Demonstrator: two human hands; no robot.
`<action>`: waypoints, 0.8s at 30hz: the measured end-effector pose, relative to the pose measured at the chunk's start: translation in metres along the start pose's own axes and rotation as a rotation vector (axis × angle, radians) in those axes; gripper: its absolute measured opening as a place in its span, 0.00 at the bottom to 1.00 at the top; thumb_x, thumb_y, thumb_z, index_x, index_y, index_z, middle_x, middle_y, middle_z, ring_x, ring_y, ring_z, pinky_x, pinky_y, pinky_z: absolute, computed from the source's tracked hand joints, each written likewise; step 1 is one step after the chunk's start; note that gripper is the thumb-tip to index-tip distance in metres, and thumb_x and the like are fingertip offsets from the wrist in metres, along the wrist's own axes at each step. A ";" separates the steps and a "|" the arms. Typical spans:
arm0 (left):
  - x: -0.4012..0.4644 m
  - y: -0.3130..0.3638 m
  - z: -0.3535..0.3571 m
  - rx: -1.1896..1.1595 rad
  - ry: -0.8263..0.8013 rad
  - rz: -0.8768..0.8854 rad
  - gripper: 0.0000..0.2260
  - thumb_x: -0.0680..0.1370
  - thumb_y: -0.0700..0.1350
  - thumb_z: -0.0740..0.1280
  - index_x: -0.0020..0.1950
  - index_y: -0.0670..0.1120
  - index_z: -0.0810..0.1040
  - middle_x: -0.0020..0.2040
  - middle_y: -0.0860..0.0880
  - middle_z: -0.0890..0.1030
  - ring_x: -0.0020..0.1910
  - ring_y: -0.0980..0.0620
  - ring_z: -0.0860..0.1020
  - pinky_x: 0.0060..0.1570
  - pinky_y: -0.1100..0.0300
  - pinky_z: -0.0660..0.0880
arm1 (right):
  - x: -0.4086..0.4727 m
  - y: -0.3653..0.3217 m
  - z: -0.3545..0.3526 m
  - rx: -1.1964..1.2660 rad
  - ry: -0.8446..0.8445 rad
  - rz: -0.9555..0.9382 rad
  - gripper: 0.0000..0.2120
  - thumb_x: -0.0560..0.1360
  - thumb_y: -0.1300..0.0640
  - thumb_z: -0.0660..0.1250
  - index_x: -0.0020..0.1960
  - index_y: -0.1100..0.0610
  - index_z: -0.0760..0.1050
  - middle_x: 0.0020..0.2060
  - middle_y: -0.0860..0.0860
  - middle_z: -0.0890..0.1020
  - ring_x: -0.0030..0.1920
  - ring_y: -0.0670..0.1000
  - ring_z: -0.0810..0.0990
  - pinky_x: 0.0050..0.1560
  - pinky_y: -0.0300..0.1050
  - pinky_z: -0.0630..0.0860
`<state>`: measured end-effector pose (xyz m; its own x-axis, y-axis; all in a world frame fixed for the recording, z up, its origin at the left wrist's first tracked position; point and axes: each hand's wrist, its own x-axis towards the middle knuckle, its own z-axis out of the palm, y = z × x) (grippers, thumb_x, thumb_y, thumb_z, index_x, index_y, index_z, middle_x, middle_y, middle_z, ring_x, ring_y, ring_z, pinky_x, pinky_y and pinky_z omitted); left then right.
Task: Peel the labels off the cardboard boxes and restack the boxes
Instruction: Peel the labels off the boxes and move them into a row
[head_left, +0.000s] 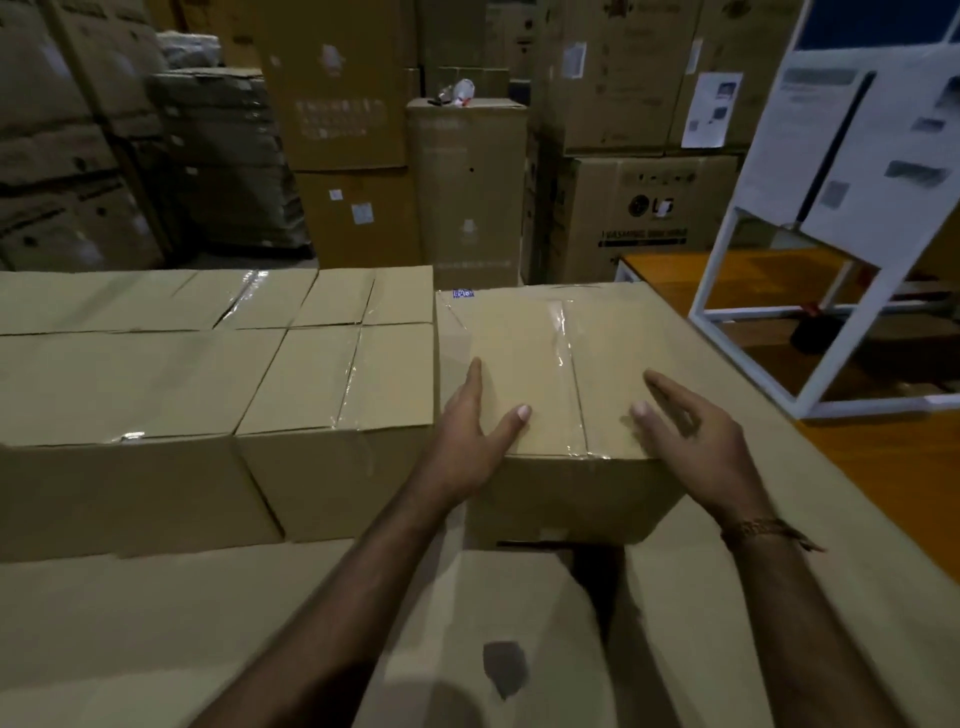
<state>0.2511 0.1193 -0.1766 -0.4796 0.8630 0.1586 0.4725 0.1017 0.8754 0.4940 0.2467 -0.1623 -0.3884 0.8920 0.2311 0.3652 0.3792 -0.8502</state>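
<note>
Head view: both hands, left (470, 436) and right (696, 436), rest spread on taped box (550, 364).

both bare forearms are reaching forward from the near edge, converging toward the middle of the scene. the left hand (475, 431) is lying open and palm down, fingers stretched far and slightly left, thumb spread out to the right with its nail showing. the right hand (691, 431) is also lying open, fingers together and pointing far and left, thumb tucked inward toward the left hand. the two thumbs are sitting near each other but apart. the right wrist is wearing a thin band (761, 530).
</note>
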 end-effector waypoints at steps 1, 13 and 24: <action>0.014 0.004 -0.001 0.037 0.014 -0.007 0.42 0.82 0.60 0.67 0.87 0.51 0.45 0.82 0.49 0.64 0.75 0.53 0.66 0.66 0.59 0.67 | 0.015 0.004 -0.001 -0.023 -0.042 -0.019 0.33 0.76 0.38 0.73 0.79 0.43 0.71 0.76 0.44 0.74 0.74 0.45 0.69 0.71 0.47 0.70; 0.173 -0.014 0.018 0.493 0.097 -0.120 0.32 0.84 0.61 0.63 0.83 0.46 0.62 0.71 0.44 0.76 0.68 0.45 0.76 0.65 0.46 0.77 | 0.186 0.061 0.045 0.007 -0.090 -0.053 0.28 0.79 0.45 0.74 0.77 0.45 0.74 0.71 0.52 0.78 0.68 0.48 0.73 0.69 0.47 0.72; 0.253 -0.030 -0.004 0.822 -0.079 -0.068 0.23 0.83 0.60 0.66 0.73 0.49 0.75 0.78 0.46 0.69 0.71 0.45 0.73 0.67 0.44 0.75 | 0.252 0.108 0.107 0.053 0.041 0.007 0.24 0.79 0.46 0.73 0.74 0.46 0.78 0.71 0.52 0.80 0.74 0.54 0.75 0.74 0.60 0.74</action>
<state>0.1123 0.3329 -0.1606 -0.4876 0.8711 0.0586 0.8490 0.4575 0.2643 0.3448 0.4859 -0.2465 -0.3510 0.9042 0.2433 0.3215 0.3604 -0.8756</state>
